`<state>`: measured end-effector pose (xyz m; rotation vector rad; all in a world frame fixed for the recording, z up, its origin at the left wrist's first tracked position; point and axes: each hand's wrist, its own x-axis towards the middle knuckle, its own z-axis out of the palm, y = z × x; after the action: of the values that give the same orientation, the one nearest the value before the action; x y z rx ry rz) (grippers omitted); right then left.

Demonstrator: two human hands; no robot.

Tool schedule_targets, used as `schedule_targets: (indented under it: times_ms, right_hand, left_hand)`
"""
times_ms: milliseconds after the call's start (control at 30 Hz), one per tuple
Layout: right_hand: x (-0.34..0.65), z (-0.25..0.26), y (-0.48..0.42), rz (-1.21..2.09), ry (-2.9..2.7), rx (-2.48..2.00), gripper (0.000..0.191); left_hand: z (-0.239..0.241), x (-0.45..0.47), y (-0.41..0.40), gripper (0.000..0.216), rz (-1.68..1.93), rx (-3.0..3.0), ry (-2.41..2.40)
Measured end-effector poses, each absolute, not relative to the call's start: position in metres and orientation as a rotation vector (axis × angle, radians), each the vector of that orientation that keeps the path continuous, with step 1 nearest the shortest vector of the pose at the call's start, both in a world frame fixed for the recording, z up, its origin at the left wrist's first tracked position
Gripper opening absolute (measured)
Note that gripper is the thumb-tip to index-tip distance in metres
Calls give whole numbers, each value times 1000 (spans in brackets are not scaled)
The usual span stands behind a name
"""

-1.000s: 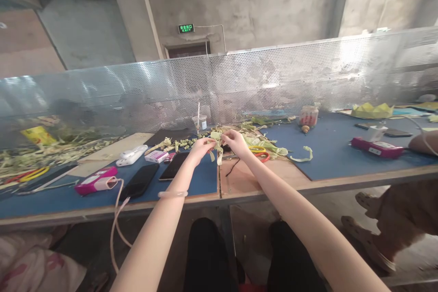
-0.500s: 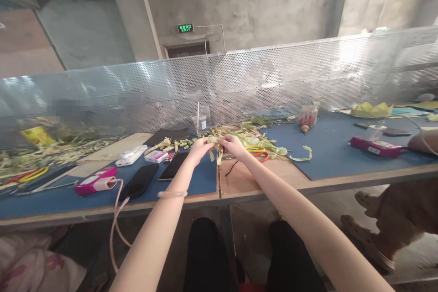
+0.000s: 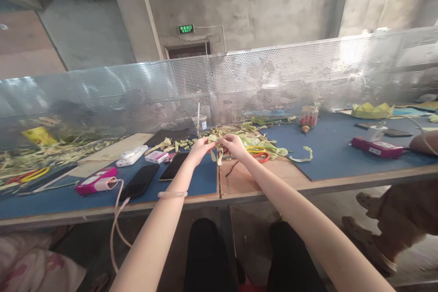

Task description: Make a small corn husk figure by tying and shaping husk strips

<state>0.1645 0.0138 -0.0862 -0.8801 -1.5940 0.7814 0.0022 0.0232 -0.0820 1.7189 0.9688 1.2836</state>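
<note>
My left hand (image 3: pixel 201 149) and my right hand (image 3: pixel 232 145) meet over the table in the middle of the view. Both are closed on a pale green leaf strip (image 3: pixel 213 138), which looks like husk; its loose ends (image 3: pixel 220 159) hang below the fingers. Part of the strip is hidden by the fingers. Just right of my right hand lie scissors (image 3: pixel 262 155) with yellow and orange handles. Behind the hands spreads a pile of similar green strips (image 3: pixel 277 149), and small knotted green pieces (image 3: pixel 183 145) lie left of it.
Left of my arms lie phones (image 3: pixel 140 181), a pink-and-white power strip (image 3: pixel 96 181), a white case (image 3: pixel 131 155) and a small box (image 3: pixel 156 157). Behind stand a cup with a straw (image 3: pixel 200 124) and a perforated metal screen (image 3: pixel 239 82). A jar (image 3: pixel 308 116) stands right.
Both hands stay in nearly the same place, still on the leaf strip. Its hanging ends have shifted slightly, and the camera view has moved a little.
</note>
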Motion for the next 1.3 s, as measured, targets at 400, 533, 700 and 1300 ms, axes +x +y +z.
schedule_targets:
  times_ms: [400, 533, 700, 1300]
  right_hand:
    - [168, -81, 11, 376, -1646, -912, 18]
    - [169, -81, 12, 467, -1626, -842, 18]
    - [169, -83, 17, 423, -1644, -844, 18]
    - [175, -74, 5, 970, -1410, -688, 29]
  left_hand:
    - [-78, 5, 16, 26, 1233, 1783, 964]
    - [-79, 4, 16, 24, 1236, 1772, 963]
    - [-76, 7, 14, 19, 1217, 1609, 838]
    - [-66, 5, 12, 16, 1419, 1143, 660]
